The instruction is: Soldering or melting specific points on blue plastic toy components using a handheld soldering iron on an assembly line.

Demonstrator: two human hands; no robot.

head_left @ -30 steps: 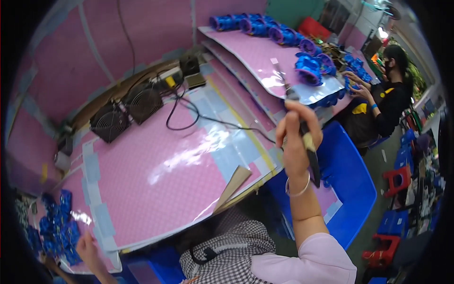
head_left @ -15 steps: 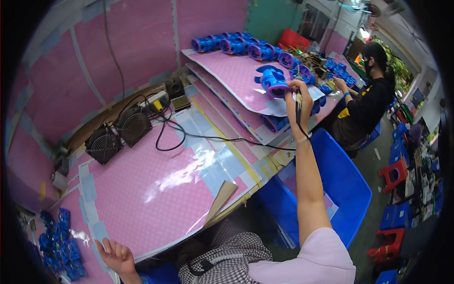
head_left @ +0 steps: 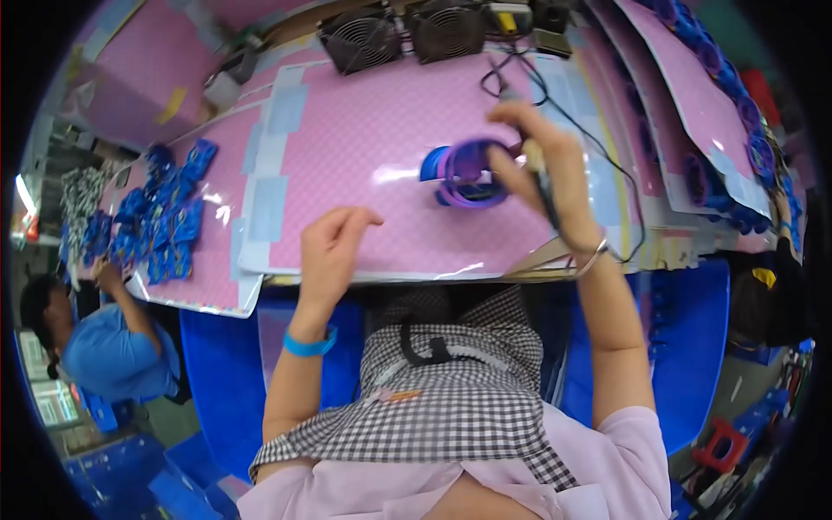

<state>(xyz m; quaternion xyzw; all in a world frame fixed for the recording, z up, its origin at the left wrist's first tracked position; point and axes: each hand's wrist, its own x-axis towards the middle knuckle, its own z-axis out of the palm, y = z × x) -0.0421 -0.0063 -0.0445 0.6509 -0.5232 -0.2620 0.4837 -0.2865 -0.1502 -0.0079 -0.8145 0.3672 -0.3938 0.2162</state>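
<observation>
At 1 o'clock over the pink desk (head_left: pixel 347 165), the right hand (head_left: pixel 565 169) is clasping a dark-handled tool (head_left: pixel 548 201), its thumb overlapping a blue-and-purple part (head_left: pixel 468 161); blur is hiding whether it's pinching that too. At 9, the left hand (head_left: pixel 329 256) is hovering loosely open, empty; steadying the part with it would be helping. A left bin (head_left: pixel 212 373) is sitting at 8, a right bin (head_left: pixel 693 381), dark shapes (head_left: pixel 660 314) lining it, at 4.

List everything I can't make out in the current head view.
- Blue-and-purple part: blurred, its right side covered by fingers of the right hand; whether they grip it or pass in front is unclear.
- Tool in that hand: tip blurred, handle partly hidden by the fingers.
- Right-side co-worker: head out of sight at the dark fisheye rim.
</observation>
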